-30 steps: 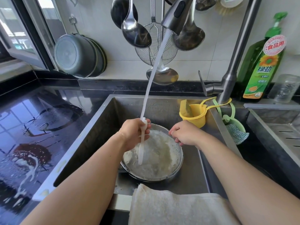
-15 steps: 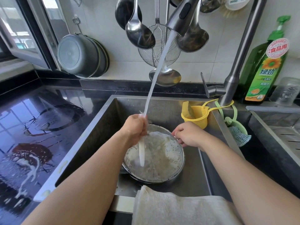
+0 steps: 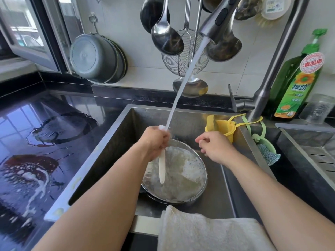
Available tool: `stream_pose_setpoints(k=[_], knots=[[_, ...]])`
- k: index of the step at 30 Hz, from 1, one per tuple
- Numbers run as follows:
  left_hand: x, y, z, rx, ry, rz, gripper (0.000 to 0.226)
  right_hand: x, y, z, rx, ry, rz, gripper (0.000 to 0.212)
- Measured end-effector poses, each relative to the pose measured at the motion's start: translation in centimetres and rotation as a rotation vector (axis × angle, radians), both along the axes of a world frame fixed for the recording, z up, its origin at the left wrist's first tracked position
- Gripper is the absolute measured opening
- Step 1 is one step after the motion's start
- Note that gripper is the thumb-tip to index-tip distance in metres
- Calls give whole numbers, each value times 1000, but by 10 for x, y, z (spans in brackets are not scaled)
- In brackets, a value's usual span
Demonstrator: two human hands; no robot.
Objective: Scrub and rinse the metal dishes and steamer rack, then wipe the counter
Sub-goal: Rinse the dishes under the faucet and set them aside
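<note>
Metal dish (image 3: 181, 180), round and shallow, lies in the sink (image 3: 183, 116) just below and between our two hands, frothy water covering most of its floor, and a darker rim under its near-left edge suggests a second dish beneath, though we cannot tell for sure. Our left hand (image 3: 156, 142) hangs over the dish's far-left rim with fingers curled, and the stream from the faucet head (image 3: 217, 20) strikes its knuckles and runs off into the dish; whether it grips anything we cannot tell. Our right hand (image 3: 213, 147) hovers over the far-right rim, fingers loosely curled and seemingly holding nothing; contact with the rim is hidden. We judge this a rinsing step. The rim's far edge runs left to right between the hands, so each hand is about equally near for tilting the dish to pour off the suds. A pale towel (image 3: 208, 230) drapes the sink's near edge, and the counter (image 3: 36, 160) at left is wet and soapy, not yet wiped.
</note>
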State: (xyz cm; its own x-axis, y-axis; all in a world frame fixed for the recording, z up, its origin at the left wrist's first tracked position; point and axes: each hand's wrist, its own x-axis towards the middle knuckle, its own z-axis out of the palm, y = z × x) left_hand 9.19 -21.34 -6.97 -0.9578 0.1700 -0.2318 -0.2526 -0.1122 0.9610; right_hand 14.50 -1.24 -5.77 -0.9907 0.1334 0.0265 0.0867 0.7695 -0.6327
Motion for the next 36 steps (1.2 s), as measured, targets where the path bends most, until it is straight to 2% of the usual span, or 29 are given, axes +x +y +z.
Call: stream_pose_setpoints(k=[3,6,9,11,13,16,19,24,27,29,31,34,35,36], knots=[[0,3,3,-254,-57,75,33,-1,-1,-1,20,15,-1,24],[4,8,9,-380,-121,139,50,-2,0,0,75,44,-13,26],[11,8,13,-324,-182,113,70,-4,4,2,138,126,-59,27],[12,7,14,-118,-254,46,83,-7,8,10,256,198,-88,29],[11,6,16,113,-305,23,75,-16,15,26,524,218,-57,32],[13,8,23,280,-283,45,35,-37,31,56,966,177,20,38],[15,8,24,218,-242,115,24,-52,45,77,1248,97,-14,43],[11,8,19,72,-180,134,25,-58,56,84,1457,12,-94,38],[14,7,17,48,-110,78,15,-60,57,95,1384,-36,-149,33],[15,6,18,38,-45,45,12,-64,51,101,1260,-3,-137,33],[16,9,16,-35,45,23,19,-60,37,100,927,64,-70,38],[18,16,17,-33,182,-17,25,-33,10,92,185,27,157,29],[21,17,18,-5,218,-25,27,-20,0,88,13,-12,200,25],[23,19,19,14,252,-36,28,-11,-7,83,-74,-26,218,22]])
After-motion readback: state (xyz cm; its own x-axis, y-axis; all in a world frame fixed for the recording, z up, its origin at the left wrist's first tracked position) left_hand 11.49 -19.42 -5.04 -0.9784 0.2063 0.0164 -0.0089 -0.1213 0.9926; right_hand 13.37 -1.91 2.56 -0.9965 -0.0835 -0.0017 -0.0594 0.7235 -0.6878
